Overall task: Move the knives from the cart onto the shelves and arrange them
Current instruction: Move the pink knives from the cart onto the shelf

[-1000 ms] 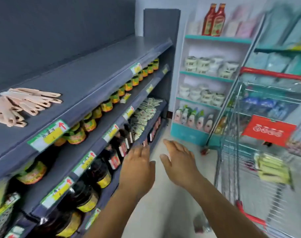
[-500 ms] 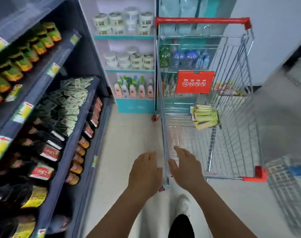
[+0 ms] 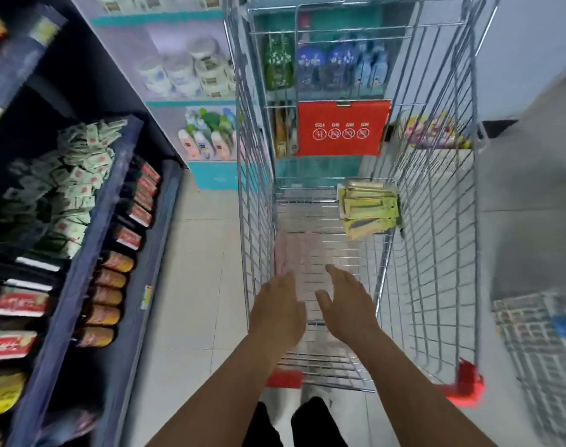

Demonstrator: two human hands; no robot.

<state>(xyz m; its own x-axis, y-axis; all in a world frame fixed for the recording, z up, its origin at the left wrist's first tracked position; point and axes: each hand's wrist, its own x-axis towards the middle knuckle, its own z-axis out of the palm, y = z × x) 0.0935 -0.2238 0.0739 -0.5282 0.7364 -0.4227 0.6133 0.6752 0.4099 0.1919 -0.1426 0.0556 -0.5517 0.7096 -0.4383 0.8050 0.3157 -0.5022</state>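
Note:
A wire shopping cart (image 3: 436,221) fills the middle of the head view. Several yellow-green packets (image 3: 369,209) lie stacked at the far right of its floor; their contents are too blurred to tell. My left hand (image 3: 277,312) and my right hand (image 3: 348,306) reach side by side over the cart's near end, fingers straight, holding nothing. Both are well short of the packets. The dark blue shelf unit (image 3: 91,240) runs along the left.
The left shelves hold green sachets (image 3: 72,188) and dark sauce bottles (image 3: 126,235). A teal and white shelf (image 3: 191,101) with jars and bottles stands behind the cart. A red sign (image 3: 341,129) hangs in the cart. Another wire basket (image 3: 543,350) is at the right edge.
My view has swung from the left shelves to down into the cart. Both hands have moved forward over the cart's near end, still holding nothing.

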